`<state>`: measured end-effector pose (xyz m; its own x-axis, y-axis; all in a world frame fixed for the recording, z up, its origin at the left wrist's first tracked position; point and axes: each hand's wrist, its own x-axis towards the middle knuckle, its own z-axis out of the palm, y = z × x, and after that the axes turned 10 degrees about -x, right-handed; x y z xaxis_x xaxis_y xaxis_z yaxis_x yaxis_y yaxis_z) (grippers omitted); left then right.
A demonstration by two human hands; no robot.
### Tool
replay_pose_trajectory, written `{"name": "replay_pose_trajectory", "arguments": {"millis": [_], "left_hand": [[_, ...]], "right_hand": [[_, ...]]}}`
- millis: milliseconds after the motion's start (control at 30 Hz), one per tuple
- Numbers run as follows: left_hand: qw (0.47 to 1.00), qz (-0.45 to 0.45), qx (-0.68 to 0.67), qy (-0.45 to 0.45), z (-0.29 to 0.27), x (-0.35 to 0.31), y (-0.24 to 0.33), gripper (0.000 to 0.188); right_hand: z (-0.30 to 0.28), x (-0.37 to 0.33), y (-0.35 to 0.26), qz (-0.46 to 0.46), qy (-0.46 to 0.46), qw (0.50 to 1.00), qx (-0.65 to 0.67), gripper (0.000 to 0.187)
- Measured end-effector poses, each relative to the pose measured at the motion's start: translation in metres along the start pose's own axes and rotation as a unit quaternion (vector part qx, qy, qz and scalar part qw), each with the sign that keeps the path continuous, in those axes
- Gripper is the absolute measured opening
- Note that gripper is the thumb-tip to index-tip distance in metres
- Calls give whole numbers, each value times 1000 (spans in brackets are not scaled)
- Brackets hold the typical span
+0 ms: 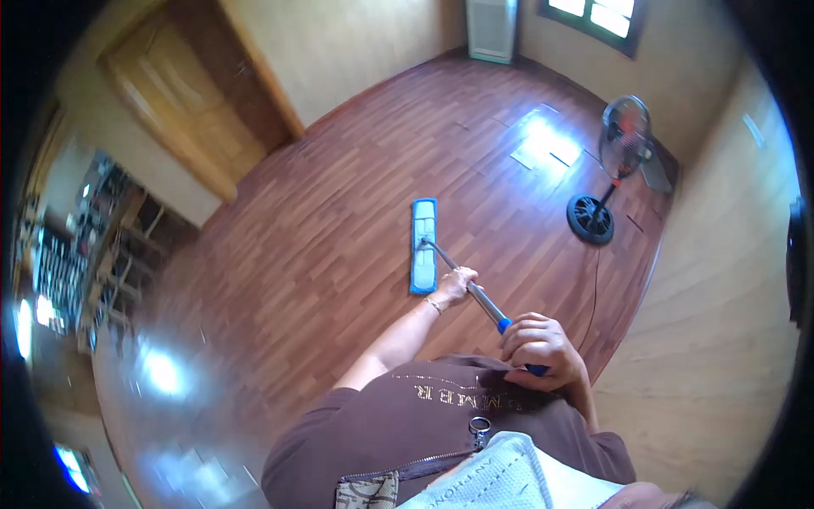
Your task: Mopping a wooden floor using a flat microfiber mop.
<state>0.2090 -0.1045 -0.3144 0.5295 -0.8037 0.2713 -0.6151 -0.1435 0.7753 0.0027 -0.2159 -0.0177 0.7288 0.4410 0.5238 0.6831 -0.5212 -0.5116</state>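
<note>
The left hand [454, 288], near the centre of the frame, has its fingers curled around the mop handle [487, 303], a slim, smooth metal tube. Lower and to the right, the right hand [543, 349] has its fingers folded over the handle's upper end, where blue collar [504, 325] and grip show just beside the knuckles. From the left hand the tube slants up and leftward to the mop head [423, 225], a long, narrow rectangle with a pale blue top and fuzzy darker blue edging, lying on the wood-patterned plank floor [339, 229]. At right stands a fan [625, 136] with a round black base; at upper left is a panelled wooden door [182, 93].
</note>
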Motion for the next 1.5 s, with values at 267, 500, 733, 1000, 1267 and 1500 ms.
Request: {"name": "replay_pose_trajectory", "arguments": {"millis": [267,500,733,1000,1267,1500], "left_hand": [[982,-92,82,140,-51,-76,-9,18],[939,-213,152,225,-106,-172,-19,30],[870,-322,191,322,-140,-274,-43,32],[809,-340,227,422,-142,-354,-61,30],[866,-260,302,303,-173,-308,-75,26],[960,-205,106,155,-200,-228,-27,8]], "right_hand": [[27,27,28,-73,-20,992,102,19],[90,75,56,-124,-73,961,234,29],[167,117,60,-113,-211,889,392,25],[215,163,50,-131,-367,833,392,12],[157,195,42,-48,-335,880,333,15],[89,225,2,-137,-270,905,301,21]]}}
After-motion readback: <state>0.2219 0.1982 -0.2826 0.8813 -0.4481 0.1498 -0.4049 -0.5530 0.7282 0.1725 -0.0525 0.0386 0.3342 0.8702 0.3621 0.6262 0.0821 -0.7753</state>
